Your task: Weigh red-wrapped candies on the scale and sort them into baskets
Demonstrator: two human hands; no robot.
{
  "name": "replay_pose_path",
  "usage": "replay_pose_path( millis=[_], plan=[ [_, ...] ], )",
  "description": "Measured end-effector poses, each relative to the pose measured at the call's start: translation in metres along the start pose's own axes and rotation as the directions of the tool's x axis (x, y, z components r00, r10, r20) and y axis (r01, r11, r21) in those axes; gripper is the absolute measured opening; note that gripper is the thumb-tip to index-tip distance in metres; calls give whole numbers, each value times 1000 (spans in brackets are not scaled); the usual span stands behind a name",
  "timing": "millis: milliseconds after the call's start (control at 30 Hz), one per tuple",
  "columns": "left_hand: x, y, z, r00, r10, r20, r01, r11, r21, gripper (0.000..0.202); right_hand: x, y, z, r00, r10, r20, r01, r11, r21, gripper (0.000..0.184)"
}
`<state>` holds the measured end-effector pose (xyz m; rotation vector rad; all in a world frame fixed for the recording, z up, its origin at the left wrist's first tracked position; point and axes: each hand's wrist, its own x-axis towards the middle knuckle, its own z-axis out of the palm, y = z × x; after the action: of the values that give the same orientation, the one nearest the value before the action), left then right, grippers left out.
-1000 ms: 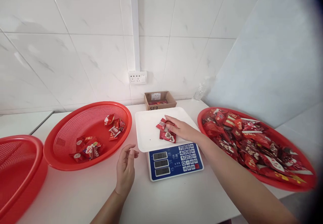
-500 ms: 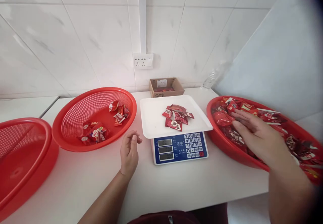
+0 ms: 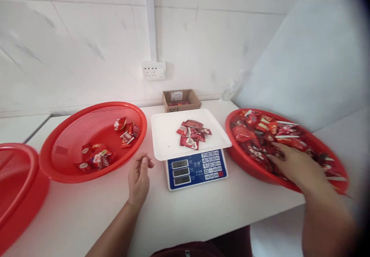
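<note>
Right hand (image 3: pixel 295 166) among glossy red wrapped sweets (image 3: pixel 243 133) in a red round plastic basket (image 3: pixel 245 166), grip not discernible, left hand (image 3: pixel 139 180) empty, loosely curled, beside a blue-and-white electronic scale (image 3: pixel 199 171), red flat packets (image 3: pixel 190 142) on its white rectangular tray (image 3: pixel 163 133)

The tray (image 3: pixel 162 135) is white, the wrappers (image 3: pixel 194 124) red.

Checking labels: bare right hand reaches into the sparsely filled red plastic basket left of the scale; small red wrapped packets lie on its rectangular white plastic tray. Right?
Wrong basket: the head view shows the bare right hand in the heaped red plastic basket right of the scale. Small red wrapped packets do lie on its white tray.
</note>
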<state>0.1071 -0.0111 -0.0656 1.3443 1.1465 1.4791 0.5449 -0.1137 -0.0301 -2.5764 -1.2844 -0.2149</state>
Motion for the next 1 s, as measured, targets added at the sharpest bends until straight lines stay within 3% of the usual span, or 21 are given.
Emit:
replay_pose_path(
  millis=[133, 267, 467, 567, 633, 733, 833, 1000],
  plan=[
    [2, 1, -1, 1000, -6, -8, 7, 999, 43, 28, -2, -23, -21, 988, 85, 132, -77, 995, -71, 42],
    [3, 1, -2, 1000, -18, 2, 17, 997, 81, 29, -5, -27, -34, 980, 200, 17, -200, 976, 89, 31],
    [3, 2, -2, 1000, -29, 10, 27, 991, 133, 30, -7, -29, -49, 935, 287, -210, -182, 894, 409, 28],
    [3, 2, -2, 999, -34, 6, 33, 991, 129, 31, -6, -43, -55, 890, 382, -249, -183, 800, 572, 27],
    [3, 1, -2, 999, -38, 8, 37, 991, 131, 32, -5, -56, -57, 884, 400, -241, -132, 709, 693, 25],
    [1, 1, -1, 1000, -26, 9, 25, 993, 115, 33, -3, -84, -51, 932, 298, -205, -9, 584, 812, 26],
    [0, 0, 0, 1000, -14, 7, 14, 996, 84, 31, -4, -122, -36, 989, 100, -108, 39, 534, 845, 28],
    [2, 0, -1, 1000, 10, -1, -10, 998, 58, 30, -6, -186, -8, 977, -209, -50, 158, 539, 827, 24]
  ],
)
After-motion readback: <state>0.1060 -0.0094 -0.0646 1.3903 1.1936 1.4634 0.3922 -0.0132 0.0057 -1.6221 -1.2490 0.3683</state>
